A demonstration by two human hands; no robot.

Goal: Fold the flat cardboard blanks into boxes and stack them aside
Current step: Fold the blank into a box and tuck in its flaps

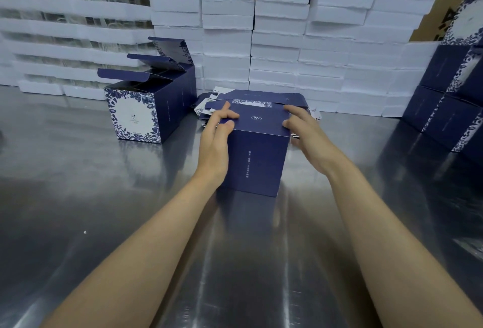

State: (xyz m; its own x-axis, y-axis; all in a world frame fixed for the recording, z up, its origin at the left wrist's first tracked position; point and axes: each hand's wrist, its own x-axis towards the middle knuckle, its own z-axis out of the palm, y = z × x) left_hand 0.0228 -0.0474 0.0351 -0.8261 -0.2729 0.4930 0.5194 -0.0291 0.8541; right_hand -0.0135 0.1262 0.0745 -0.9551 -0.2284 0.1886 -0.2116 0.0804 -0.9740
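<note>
Head view: the box (257,163) stands upright on the bench (130,210) between the left hand (217,142) and right hand (305,131), whose near-straight fingers press opposite ends of its top flap (258,121), gripping nothing.

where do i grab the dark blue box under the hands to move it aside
By its two opposite side walls, coming in from left and right. The dark blue box stands upright on the metal table with flat vertical walls, and the left hand and right hand flank it, fingers pressing the top flap. Avoid lifting by that flap; it may pop open.
</note>
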